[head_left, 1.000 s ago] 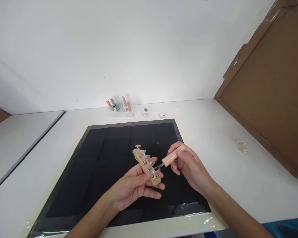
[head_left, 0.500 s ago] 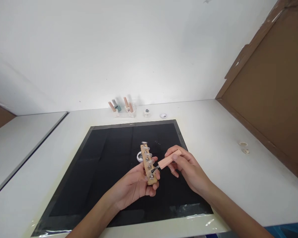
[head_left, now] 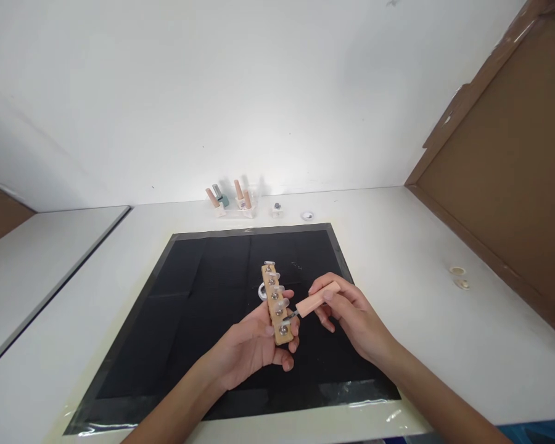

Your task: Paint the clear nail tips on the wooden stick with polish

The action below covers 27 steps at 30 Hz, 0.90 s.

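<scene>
My left hand (head_left: 252, 345) grips the near end of a small wooden strip (head_left: 274, 302) that carries a row of clear nail tips on metal studs. My right hand (head_left: 346, 311) pinches a peach-coloured brush cap (head_left: 317, 300). Its dark brush tip touches a nail tip near the strip's lower end. Both hands hover over a black mat (head_left: 203, 308). A small white ring-shaped object (head_left: 262, 291) lies on the mat just behind the strip.
At the back edge stand several nail polish bottles in a clear holder (head_left: 231, 200), a small pot (head_left: 276, 208) and a little round dish (head_left: 307, 216). Two small rings (head_left: 459, 277) lie on the white table at right. A brown cardboard panel (head_left: 504, 185) leans at the right.
The wooden strip has turned from a slant to nearly upright in my left hand. The brush stays at the lower nail tips.
</scene>
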Each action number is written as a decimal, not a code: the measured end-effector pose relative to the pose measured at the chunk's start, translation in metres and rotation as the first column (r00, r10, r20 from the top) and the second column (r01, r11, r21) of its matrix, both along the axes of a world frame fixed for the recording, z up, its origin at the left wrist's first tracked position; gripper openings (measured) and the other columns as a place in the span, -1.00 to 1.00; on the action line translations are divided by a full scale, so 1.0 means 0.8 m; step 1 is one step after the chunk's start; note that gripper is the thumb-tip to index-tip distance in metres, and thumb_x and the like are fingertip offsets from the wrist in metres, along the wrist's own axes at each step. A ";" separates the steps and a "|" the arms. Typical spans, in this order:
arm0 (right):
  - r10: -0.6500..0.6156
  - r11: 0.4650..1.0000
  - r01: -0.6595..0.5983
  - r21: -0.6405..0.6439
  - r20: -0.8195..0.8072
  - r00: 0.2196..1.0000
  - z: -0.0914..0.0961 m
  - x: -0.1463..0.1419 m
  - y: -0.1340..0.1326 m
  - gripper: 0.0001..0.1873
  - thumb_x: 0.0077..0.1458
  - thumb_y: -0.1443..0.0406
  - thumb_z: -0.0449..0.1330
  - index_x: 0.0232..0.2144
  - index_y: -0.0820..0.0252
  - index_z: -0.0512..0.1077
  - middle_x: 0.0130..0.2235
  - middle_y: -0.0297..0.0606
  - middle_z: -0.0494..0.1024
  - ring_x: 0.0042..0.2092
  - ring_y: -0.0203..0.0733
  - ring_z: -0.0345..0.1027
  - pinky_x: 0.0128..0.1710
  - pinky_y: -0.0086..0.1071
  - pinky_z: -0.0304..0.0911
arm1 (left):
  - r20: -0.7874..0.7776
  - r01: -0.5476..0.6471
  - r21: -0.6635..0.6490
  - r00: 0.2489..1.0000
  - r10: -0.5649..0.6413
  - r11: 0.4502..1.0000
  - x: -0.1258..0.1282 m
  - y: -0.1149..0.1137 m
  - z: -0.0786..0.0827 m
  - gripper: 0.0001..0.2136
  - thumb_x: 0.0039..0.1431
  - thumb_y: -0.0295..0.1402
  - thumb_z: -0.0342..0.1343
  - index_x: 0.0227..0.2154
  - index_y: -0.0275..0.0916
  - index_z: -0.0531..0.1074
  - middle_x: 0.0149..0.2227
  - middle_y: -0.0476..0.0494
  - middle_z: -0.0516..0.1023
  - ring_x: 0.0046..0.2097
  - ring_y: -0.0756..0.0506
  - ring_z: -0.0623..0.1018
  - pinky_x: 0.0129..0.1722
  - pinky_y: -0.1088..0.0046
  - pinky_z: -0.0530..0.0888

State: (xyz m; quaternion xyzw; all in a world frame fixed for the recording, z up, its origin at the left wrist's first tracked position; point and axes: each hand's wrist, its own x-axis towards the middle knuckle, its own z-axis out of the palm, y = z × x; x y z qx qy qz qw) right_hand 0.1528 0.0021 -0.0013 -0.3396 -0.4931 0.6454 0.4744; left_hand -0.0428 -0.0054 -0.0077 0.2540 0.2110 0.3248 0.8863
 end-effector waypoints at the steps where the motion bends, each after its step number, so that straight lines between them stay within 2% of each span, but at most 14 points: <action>1: 0.005 1.000 -0.005 0.004 0.002 1.000 0.000 0.000 0.000 -0.79 0.18 0.16 0.08 -0.36 0.16 0.40 -0.60 -0.47 0.24 -0.59 -0.42 0.05 -0.60 -0.51 0.01 | -0.007 0.000 0.003 1.000 0.000 1.000 0.000 0.000 0.001 -0.52 -0.04 -0.45 0.11 0.00 -0.22 0.22 -0.31 -0.13 0.47 -0.33 -0.08 0.48 -0.43 0.40 0.39; 7: 0.023 0.999 -0.022 0.023 -0.015 1.000 -0.002 0.001 0.001 -0.80 0.18 0.16 0.08 -0.35 0.16 0.40 -0.59 -0.46 0.25 -0.59 -0.41 0.06 -0.59 -0.50 0.02 | -0.060 -0.003 0.020 0.998 0.004 1.000 0.001 -0.002 0.002 -0.55 0.03 -0.40 0.13 0.02 -0.22 0.21 -0.32 -0.11 0.46 -0.34 -0.06 0.47 -0.45 0.42 0.41; 12: 0.029 0.999 -0.028 0.021 -0.023 0.999 0.000 0.000 0.002 -0.79 0.18 0.16 0.08 -0.36 0.16 0.40 -0.58 -0.46 0.25 -0.58 -0.41 0.06 -0.59 -0.50 0.02 | -0.074 0.000 0.014 0.997 0.001 1.000 0.002 -0.003 0.001 -0.51 -0.01 -0.42 0.15 0.02 -0.22 0.20 -0.33 -0.08 0.46 -0.37 -0.04 0.47 -0.47 0.45 0.42; 22: -0.009 0.998 0.008 -0.061 -0.030 0.999 0.006 -0.003 0.000 -0.77 0.12 0.13 0.11 -0.41 0.18 0.36 -0.61 -0.47 0.22 -0.59 -0.40 0.06 -0.60 -0.49 0.00 | -0.094 -0.004 0.016 0.996 0.005 1.000 0.001 -0.002 0.001 -0.51 0.00 -0.43 0.13 0.03 -0.23 0.19 -0.35 -0.09 0.46 -0.37 -0.04 0.47 -0.48 0.44 0.44; 27: 0.020 0.999 -0.022 -0.038 -0.032 0.999 0.004 -0.002 0.000 -0.76 0.14 0.13 0.10 -0.39 0.18 0.37 -0.60 -0.46 0.22 -0.59 -0.39 0.06 -0.59 -0.48 0.00 | -0.071 -0.005 0.006 0.997 0.006 1.000 0.001 0.000 0.000 -0.56 0.05 -0.36 0.10 0.02 -0.23 0.21 -0.35 -0.11 0.45 -0.38 -0.06 0.47 -0.49 0.43 0.44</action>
